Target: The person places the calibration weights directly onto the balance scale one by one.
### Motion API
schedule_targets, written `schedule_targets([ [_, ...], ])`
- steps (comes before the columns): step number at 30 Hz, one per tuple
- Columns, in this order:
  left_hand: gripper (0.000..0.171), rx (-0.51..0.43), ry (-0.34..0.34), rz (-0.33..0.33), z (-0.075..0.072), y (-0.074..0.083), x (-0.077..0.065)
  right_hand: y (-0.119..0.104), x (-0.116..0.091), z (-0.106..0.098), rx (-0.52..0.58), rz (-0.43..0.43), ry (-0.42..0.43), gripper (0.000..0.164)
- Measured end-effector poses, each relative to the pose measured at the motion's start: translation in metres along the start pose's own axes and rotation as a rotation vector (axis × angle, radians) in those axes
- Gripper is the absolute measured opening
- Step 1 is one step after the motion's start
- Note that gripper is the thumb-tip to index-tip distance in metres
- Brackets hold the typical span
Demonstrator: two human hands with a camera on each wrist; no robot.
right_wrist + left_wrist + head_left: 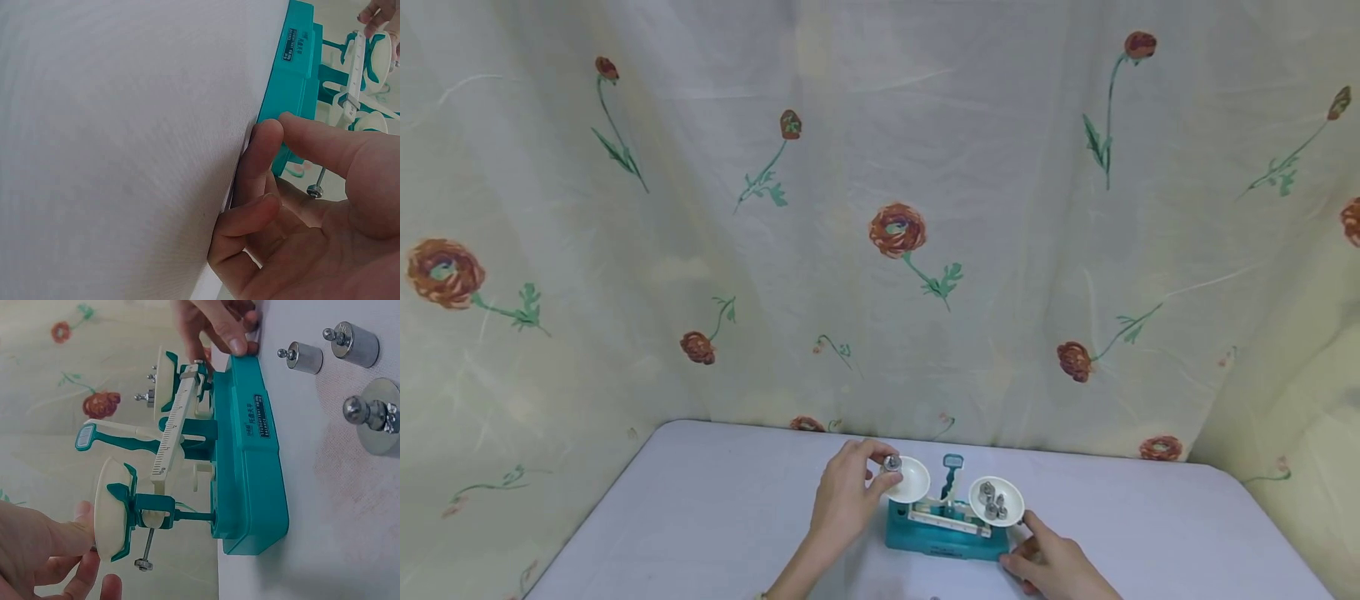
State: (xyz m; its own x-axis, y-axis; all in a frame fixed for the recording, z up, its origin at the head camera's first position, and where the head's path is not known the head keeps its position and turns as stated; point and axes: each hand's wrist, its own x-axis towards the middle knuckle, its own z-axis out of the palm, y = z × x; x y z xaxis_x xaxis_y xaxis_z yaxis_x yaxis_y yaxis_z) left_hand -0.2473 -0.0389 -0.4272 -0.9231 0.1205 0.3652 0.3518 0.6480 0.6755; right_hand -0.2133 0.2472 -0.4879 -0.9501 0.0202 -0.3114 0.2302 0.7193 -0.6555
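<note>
A teal balance scale (946, 543) with two white pans stands on the table. My left hand (841, 498) pinches a metal weight (892, 463) between thumb and fingers at the outer edge of the left pan (915, 482); whether the weight touches the pan I cannot tell. Several metal weights (988, 492) stand in the right pan (1015, 503). My right hand (1054, 563) grips the right end of the scale's base, one finger up near the pan's rim. In the right wrist view its curled fingers (255, 159) lie around the base's end.
In the left wrist view a small weight (305, 358), a medium weight (357, 345) and a large weight (378, 419) stand on the white tabletop (715, 517) in front of the scale. A flowered curtain (1000, 250) hangs behind and at both sides.
</note>
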Motion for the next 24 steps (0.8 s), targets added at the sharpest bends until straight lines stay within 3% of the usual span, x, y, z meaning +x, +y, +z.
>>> schedule_targets([
  [9,0.024,0.007,0.013,-0.01,0.006,0.001,0.005,0.015,0.014,0.002,0.018,0.006,-0.031,0.082],
  [24,0.024,0.007,-0.033,-0.024,0.008,0.004,0.007,0.009,0.008,-0.002,0.005,-0.013,-0.038,0.076],
])
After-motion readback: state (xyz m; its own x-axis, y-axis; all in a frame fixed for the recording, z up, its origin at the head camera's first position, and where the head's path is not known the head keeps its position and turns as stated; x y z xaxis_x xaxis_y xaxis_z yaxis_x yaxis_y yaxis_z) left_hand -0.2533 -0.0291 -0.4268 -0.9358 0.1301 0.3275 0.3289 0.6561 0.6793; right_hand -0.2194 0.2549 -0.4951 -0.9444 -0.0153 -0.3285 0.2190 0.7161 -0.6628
